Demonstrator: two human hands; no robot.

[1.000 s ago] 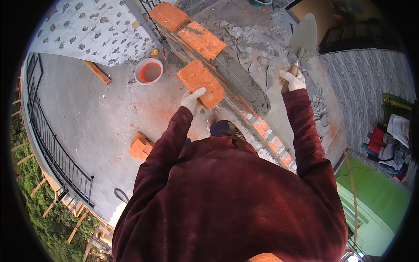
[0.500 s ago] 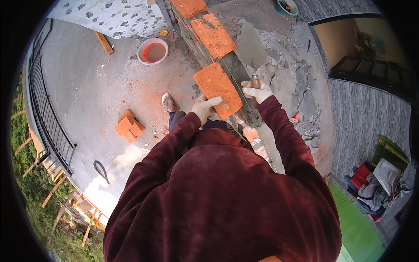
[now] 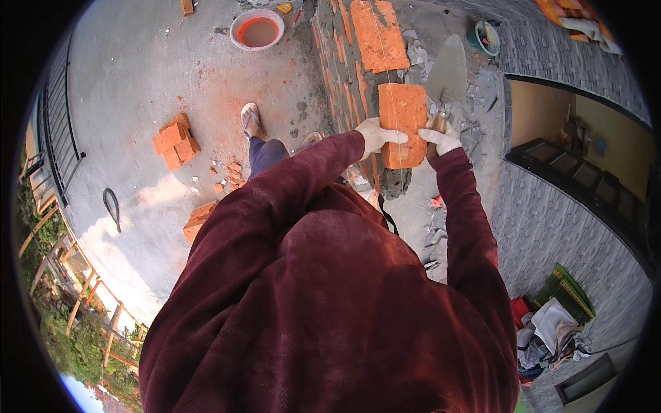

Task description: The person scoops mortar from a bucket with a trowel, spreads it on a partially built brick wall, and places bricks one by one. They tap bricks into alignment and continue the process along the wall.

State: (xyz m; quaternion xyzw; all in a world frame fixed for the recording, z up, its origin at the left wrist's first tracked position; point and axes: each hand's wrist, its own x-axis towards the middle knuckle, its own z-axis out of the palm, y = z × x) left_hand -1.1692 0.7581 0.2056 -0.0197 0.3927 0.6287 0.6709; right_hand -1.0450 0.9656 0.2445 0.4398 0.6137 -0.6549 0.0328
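An orange brick (image 3: 401,113) lies over the top of the low brick wall, in line with another brick (image 3: 380,38) just beyond it. My left hand (image 3: 376,138), in a pale glove, grips the near left side of the brick, thumb across its top. At the opposite side, my gloved right hand (image 3: 444,140) is closed round the wooden handle of a trowel (image 3: 449,67), fingers against the brick's right edge. The trowel's broad blade points away from me. A thin string runs lengthwise over both bricks. Grey mortar (image 3: 395,182) shows at the brick's near end; its underside is hidden.
On the floor at left are a brick stack (image 3: 176,143), more bricks (image 3: 198,220), broken pieces and a black loop (image 3: 111,210). A bucket of reddish liquid (image 3: 257,31) stands far left of the wall. A green bucket (image 3: 484,38) and rubble lie to its right.
The brick has moved right and straightened into line with the wall. My right hand, still holding the trowel, has come against its right edge. The view has shifted.
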